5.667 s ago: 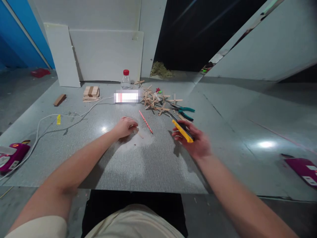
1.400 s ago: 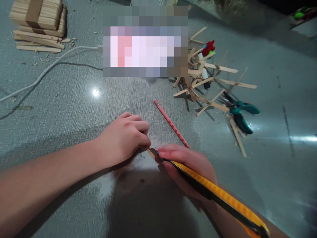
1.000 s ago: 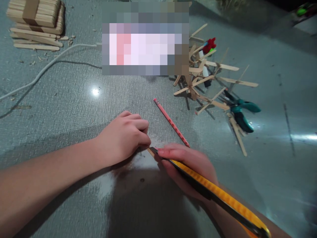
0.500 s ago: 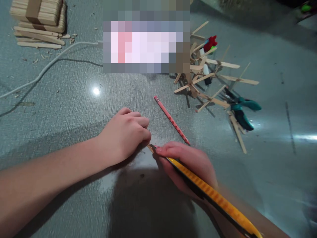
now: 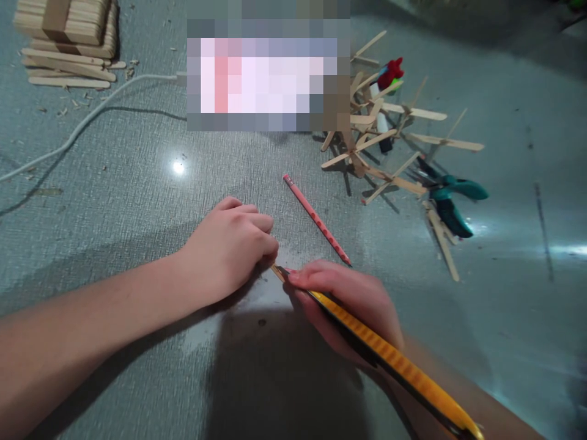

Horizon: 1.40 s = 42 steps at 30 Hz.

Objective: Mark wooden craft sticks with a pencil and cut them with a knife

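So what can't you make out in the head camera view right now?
All in the head view:
- Stick: far end hidden by the left hand.
- Knife: tip too small to tell how deep it sits.
- Behind the pixelated patch: blurred out.
- Cable: cut off by the left edge.
- Bundle: cut off by the top edge.

Left hand [image 5: 233, 247]: fingertips curled under, not visible; most of the wooden stick [image 5: 277, 272] is concealed, only a short end showing. Right hand [image 5: 355, 296]: covers part of the yellow knife [image 5: 394, 354]; butt end cut off at the near edge, blade tip too small to assess. A pixelated block [image 5: 268, 76] masks the far centre and part of the crossed sticks [image 5: 376, 141]. White cable [image 5: 87, 119] runs out at left. Stick bundle [image 5: 77, 21] is cut off at the far edge. Red item [image 5: 391, 74]: unidentifiable.
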{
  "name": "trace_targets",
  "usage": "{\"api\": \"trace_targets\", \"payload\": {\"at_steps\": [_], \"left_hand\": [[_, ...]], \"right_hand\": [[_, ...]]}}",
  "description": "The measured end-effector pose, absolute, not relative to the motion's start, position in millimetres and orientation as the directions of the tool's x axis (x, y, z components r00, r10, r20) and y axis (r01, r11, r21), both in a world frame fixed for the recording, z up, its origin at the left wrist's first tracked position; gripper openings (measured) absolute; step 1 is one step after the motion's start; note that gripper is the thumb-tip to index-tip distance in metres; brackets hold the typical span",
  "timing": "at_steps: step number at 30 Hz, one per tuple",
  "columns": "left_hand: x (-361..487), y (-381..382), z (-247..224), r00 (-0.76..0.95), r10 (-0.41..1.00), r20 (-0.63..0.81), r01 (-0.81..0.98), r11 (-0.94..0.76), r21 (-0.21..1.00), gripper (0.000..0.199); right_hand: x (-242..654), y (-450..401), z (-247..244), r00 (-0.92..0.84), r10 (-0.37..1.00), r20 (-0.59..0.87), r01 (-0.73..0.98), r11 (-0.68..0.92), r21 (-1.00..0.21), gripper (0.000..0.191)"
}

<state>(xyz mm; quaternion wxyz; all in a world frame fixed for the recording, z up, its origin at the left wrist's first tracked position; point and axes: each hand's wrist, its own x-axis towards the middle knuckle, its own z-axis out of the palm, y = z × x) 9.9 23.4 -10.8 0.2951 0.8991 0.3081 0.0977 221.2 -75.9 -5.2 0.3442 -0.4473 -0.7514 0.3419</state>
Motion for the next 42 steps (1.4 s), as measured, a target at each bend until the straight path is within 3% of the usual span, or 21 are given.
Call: {"api": "trace_targets", "payload": {"at_steps": [14,19,27,42], "left_hand": [[8.2,22.7,-10.5,0.795,0.606,0.022,0.478,-0.648,0.593,0.021],[2.4,21.4,-12.1,0.815,0.568,0.114,0.419,-0.715,0.560,0.021],[-5.3,16.8,-11.8,0.845,0.465,0.265,0.326,-0.840,0.434,0.038],[-1.9,15.0,-8.9,0.811,0.563,0.159,0.411,-0.742,0.530,0.021]], "right_hand": [[225.0,-78.9,-8.0,-0.341,0.917,0.207,0.431,0.348,-0.833,0.028],[227.9,-77.5,-9.0,-0.353,0.908,0.225,0.393,0.362,-0.845,0.023],[232.4,-79.7,-9.5,-0.274,0.941,0.196,0.348,0.287,-0.892,0.031],[229.4,-80.0,-9.7,-0.270,0.934,0.234,0.386,0.328,-0.862,0.035]]}}
